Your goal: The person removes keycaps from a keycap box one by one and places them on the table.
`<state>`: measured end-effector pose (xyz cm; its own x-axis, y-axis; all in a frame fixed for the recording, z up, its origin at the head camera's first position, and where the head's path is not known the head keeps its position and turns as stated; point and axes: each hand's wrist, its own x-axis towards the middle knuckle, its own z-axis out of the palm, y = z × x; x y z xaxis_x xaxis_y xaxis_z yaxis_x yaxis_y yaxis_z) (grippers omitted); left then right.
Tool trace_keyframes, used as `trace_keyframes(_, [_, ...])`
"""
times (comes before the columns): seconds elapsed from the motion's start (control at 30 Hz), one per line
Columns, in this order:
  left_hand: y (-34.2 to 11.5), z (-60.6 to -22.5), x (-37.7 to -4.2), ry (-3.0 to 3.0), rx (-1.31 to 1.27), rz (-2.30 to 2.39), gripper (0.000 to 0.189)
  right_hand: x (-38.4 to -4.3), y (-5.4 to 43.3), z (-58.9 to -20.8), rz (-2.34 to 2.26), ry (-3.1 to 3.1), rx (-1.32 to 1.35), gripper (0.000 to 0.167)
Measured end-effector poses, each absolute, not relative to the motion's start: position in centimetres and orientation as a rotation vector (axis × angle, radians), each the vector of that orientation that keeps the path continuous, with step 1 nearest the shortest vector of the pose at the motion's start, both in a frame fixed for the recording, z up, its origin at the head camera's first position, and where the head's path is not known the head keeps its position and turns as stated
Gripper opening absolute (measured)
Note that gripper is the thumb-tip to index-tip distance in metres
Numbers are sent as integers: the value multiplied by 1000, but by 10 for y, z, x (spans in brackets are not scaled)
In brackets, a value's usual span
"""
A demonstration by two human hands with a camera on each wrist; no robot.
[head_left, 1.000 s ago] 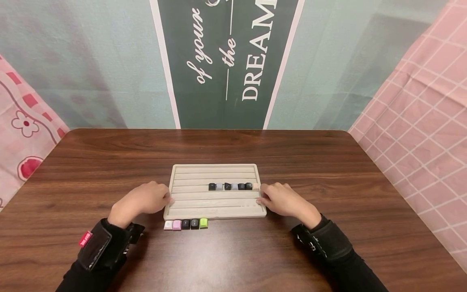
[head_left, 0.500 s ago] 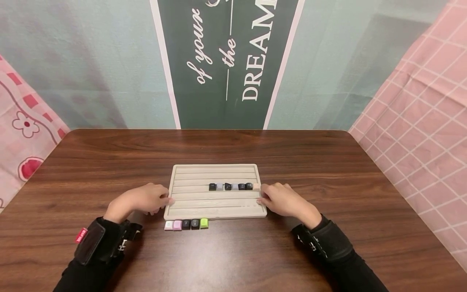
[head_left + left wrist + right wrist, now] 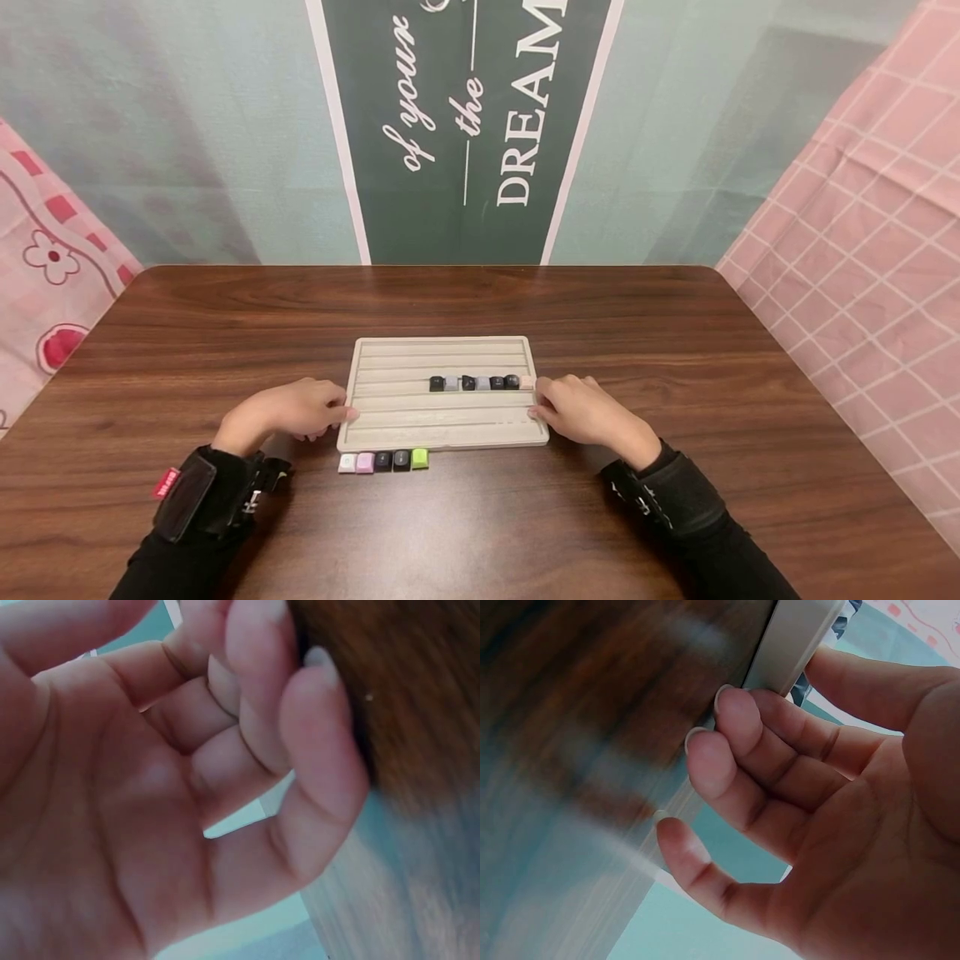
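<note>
A cream ridged keycap tray [image 3: 442,417] lies flat on the table in the head view. Along one of its middle rows, toward the right, sits a line of black, grey and peach keycaps [image 3: 482,383]. My left hand [image 3: 292,408] pinches the tray's left edge, thumb over the rim and fingers curled beside it. At the opposite edge my right hand [image 3: 585,408] grips the rim the same way; the right wrist view shows its thumb on top and fingertips [image 3: 736,720] along the side wall. The left wrist view shows mostly the palm and curled fingers [image 3: 322,742].
Just in front of the tray, a short row of loose keycaps [image 3: 383,461] in white, pink, black and lime green lies on the brown wooden table [image 3: 480,533]. Behind the table hangs a green cloth [image 3: 262,167]; pink cloths [image 3: 870,208] hang at both sides.
The left hand and forearm have shifted slightly left, and its fingers have spread a little below the thumb. Right hand, tray and keycaps stay in place.
</note>
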<state>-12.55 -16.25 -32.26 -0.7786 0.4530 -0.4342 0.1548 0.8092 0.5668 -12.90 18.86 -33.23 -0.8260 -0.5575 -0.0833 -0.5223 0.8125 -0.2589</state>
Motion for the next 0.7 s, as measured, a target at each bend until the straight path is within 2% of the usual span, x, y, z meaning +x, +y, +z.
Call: trace_keyframes(0.7, [-163,-324,-128,2418,427,702,24,-130,190,-333,-336,2846,-850,21])
